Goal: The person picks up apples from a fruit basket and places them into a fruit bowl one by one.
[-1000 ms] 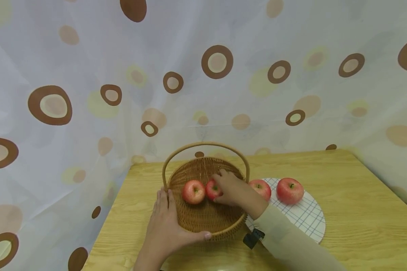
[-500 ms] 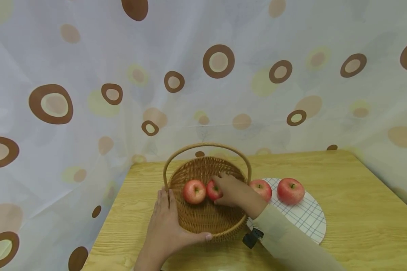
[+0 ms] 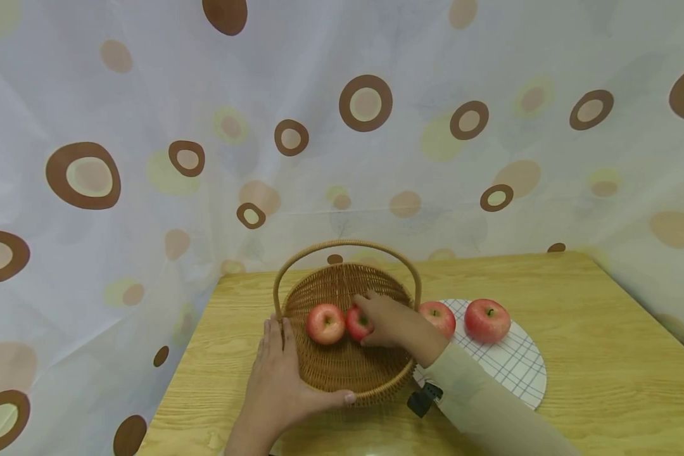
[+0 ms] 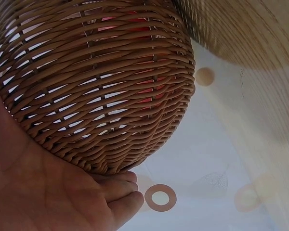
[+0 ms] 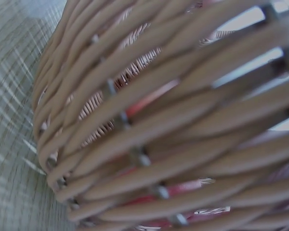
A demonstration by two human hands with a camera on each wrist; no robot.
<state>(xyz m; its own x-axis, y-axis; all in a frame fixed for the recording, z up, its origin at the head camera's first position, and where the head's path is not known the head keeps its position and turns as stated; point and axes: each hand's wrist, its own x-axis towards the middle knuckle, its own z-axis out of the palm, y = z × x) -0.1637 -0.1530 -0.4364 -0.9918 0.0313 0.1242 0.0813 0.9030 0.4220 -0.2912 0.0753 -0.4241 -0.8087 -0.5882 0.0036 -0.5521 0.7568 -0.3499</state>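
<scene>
A brown wicker basket (image 3: 350,373) with a tall arched handle stands on the table. Inside it lie two red apples side by side. My right hand (image 3: 392,322) reaches in and grips the right-hand apple (image 3: 356,323), whose right side the hand covers. The other apple (image 3: 325,324) sits just left of it. Against the basket's left outside rests my left hand (image 3: 279,383), fingers straight and thumb stretched along the front rim. In the left wrist view, its palm (image 4: 43,187) lies along the weave. Woven wicker (image 5: 135,120) fills most of the right wrist view, with red glimpses behind.
To the right, a round white plate or mat (image 3: 519,367) with a blue grid bears two more apples, a left one (image 3: 439,318) and a right one (image 3: 487,321). The wooden table (image 3: 615,354) meets a patterned sheet (image 3: 319,190) at the back and left.
</scene>
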